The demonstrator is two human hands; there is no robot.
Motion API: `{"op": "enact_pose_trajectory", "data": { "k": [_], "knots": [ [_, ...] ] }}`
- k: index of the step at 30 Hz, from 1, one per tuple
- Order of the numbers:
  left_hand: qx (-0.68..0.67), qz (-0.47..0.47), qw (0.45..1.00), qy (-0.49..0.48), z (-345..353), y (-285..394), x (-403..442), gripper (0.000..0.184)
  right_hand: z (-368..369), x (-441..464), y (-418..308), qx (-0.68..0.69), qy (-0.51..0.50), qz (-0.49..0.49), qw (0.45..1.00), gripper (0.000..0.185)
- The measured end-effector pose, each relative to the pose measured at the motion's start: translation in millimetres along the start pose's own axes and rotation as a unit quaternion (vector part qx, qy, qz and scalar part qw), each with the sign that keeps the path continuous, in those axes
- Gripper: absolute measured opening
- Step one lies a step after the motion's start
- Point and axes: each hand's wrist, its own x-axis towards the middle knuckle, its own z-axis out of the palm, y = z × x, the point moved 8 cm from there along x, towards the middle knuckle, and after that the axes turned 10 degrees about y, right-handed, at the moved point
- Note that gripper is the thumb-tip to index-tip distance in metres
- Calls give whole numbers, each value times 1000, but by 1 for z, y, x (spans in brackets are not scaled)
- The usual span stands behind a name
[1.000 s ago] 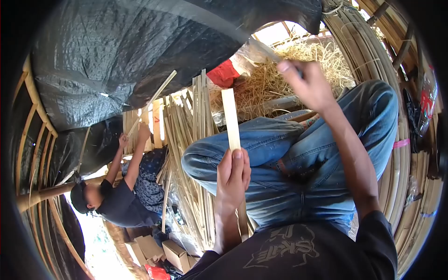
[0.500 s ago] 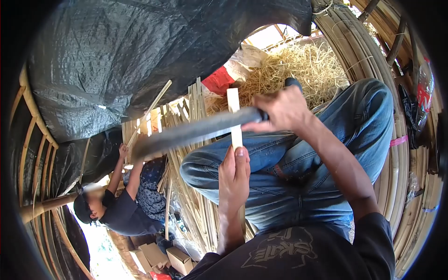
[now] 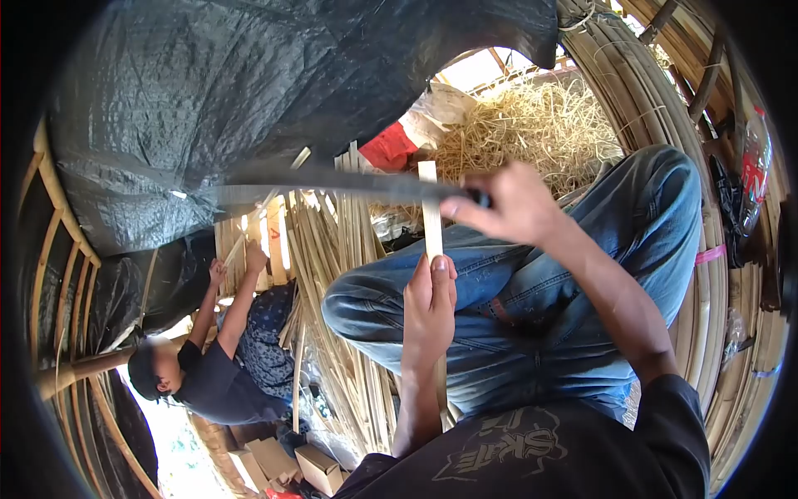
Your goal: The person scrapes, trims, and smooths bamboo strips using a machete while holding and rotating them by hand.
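Note:
My left hand (image 3: 430,308) is closed round a pale bamboo strip (image 3: 432,224), the thumb lying along it. The strip stands almost upright, its top end free above my fist and its lower part running down beside my forearm. My right hand (image 3: 519,204) is wrapped round the dark handle of a machete, blurred by motion. The long grey machete blade (image 3: 332,180) stretches left, roughly level, and crosses the strip near its upper end. Whether the edge touches the strip I cannot tell.
My legs in jeans (image 3: 657,200) are folded beneath my hands. Split bamboo strips (image 3: 353,324) lie to the left, near a person (image 3: 220,382) handling a strip. Shavings (image 3: 540,125) are heaped ahead. Black sheeting (image 3: 249,91) hangs at upper left; bundled bamboo (image 3: 648,91) lies right.
The machete has swung up to a more level position, with my right hand shifted slightly. My left hand and the strip have moved a little right. The other person's hands have shifted.

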Motion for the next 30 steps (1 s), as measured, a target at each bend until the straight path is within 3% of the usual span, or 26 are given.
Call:
{"op": "enact_pose_trajectory", "data": {
  "k": [1, 3, 5, 6, 7, 8, 9, 11, 12, 14, 17, 19, 23, 26, 29, 30],
  "knots": [
    [2, 2, 1000, -2, 5, 4, 1, 32, 10, -4, -6, -55, -21, -34, 998, 71],
    [118, 119, 983, 67, 5, 23, 0, 33, 6, -9, -26, -165, 54, -122, 977, 70],
    [157, 128, 977, 67, -1, 22, -7, 27, 10, 0, -3, -187, 19, -94, 978, 74],
    [166, 106, 979, 58, -3, 17, -17, 27, 0, 5, 19, -158, 112, -92, 977, 78],
    [176, 80, 980, 49, -6, 13, -30, 27, -3, 15, 54, -177, 46, 45, 982, 78],
    [173, 60, 983, 34, -9, 13, -43, 29, -15, 22, 79, -162, 128, 75, 976, 79],
    [174, 63, 982, 34, -10, 14, -47, 29, -25, 23, 86, -161, 130, 76, 975, 79],
    [112, 36, 993, 20, -15, 12, -52, 31, -40, 15, 114, -43, 140, 269, 952, 78],
    [90, 25, 995, 15, -16, 4, -44, 32, -34, 15, 111, -42, 141, 265, 953, 78],
    [19, -15, 1000, -11, -12, -6, -31, 32, -15, 6, 100, 107, 118, 282, 946, 77],
    [-72, -68, 992, -79, 7, -2, -20, 31, 3, 3, 54, 279, -8, 275, 920, 72],
    [-78, -25, 987, -135, 23, 11, -18, 32, 13, 5, 32, 326, -55, 197, 923, 50],
    [-73, -16, 985, -153, 27, 4, -14, 32, 10, -2, 24, 395, -49, 262, 879, 40],
    [-48, 28, 982, -180, 33, 9, -16, 33, 8, -1, 23, 536, -12, 265, 802, 22],
    [-86, -10, 979, -183, 41, 21, -22, 37, -2, 4, 35, 523, 34, 263, 810, 21],
    [-118, -27, 967, -224, 42, 13, -23, 46, -9, 5, 43, 497, 60, 283, 818, 22]
  ]
}}
